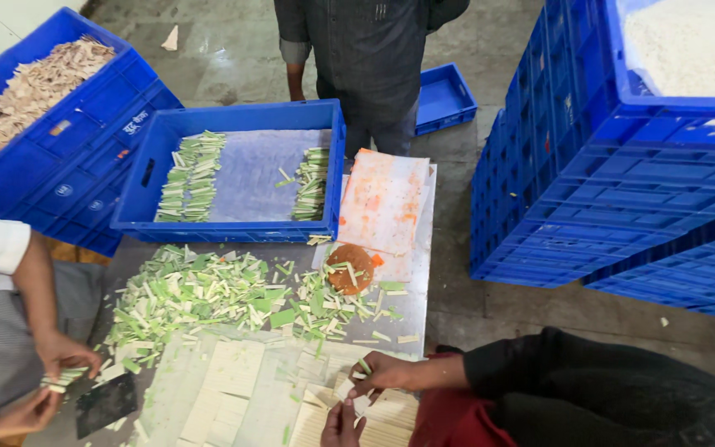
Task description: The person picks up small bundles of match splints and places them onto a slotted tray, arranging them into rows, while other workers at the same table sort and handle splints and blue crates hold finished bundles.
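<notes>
Pinching a pale cut strip (356,396), the right hand (382,372) meets the left hand (343,424), whose fingers curl on its lower end, above the counter (411,310). Loose green trimmings (200,294) crowd close; a slip could drop the strip among them, short of the blue crate (233,170).

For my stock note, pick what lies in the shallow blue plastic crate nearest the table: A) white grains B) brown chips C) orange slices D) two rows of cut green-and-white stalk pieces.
D: the shallow blue plastic crate holds cut green-and-white stalk pieces stacked along its two sides.
</notes>
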The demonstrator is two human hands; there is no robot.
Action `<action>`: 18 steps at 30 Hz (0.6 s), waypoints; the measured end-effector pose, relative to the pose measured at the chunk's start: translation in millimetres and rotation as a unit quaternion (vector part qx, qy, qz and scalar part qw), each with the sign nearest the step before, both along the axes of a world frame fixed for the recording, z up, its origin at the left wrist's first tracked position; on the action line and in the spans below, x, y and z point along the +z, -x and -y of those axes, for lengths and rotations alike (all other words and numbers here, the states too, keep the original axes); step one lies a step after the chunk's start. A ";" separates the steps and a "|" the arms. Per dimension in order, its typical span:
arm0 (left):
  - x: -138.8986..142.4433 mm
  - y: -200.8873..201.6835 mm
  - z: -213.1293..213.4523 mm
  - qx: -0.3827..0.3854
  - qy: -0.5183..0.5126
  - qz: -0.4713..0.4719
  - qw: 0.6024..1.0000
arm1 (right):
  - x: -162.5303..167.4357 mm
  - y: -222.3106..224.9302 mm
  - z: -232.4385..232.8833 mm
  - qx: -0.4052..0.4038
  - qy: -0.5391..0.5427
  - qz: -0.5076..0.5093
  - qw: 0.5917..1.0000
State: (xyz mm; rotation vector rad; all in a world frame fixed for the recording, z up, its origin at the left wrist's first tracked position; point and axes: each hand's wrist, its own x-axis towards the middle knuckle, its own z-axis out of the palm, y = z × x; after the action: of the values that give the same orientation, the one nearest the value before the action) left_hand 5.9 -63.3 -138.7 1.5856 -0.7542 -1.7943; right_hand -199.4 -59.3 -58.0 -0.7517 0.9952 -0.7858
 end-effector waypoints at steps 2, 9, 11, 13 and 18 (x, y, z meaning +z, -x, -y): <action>-0.9 -0.1 -0.9 -0.030 0.000 0.005 1.000 | -0.9 1.3 -0.9 0.001 0.002 0.005 1.000; -1.0 0.2 -10.6 0.013 0.037 -0.021 0.999 | 2.4 2.9 0.9 0.016 0.005 0.006 1.000; -1.5 -1.3 -11.0 0.016 0.041 -0.028 0.999 | 2.8 2.5 1.1 0.012 -0.002 0.011 1.000; -2.7 -2.5 -12.5 0.032 0.033 -0.011 0.999 | 1.5 1.6 0.3 0.008 -0.005 0.021 1.000; -4.7 3.9 -18.4 0.054 0.057 0.026 0.997 | -7.7 1.1 -3.3 -0.007 -0.002 0.048 0.999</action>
State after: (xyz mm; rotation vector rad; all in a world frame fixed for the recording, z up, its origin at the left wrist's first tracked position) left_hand 2.1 -44.9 -143.4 1.5720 -0.7670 -1.6109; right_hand -200.5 -56.0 -65.6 -0.6979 0.9154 -0.8255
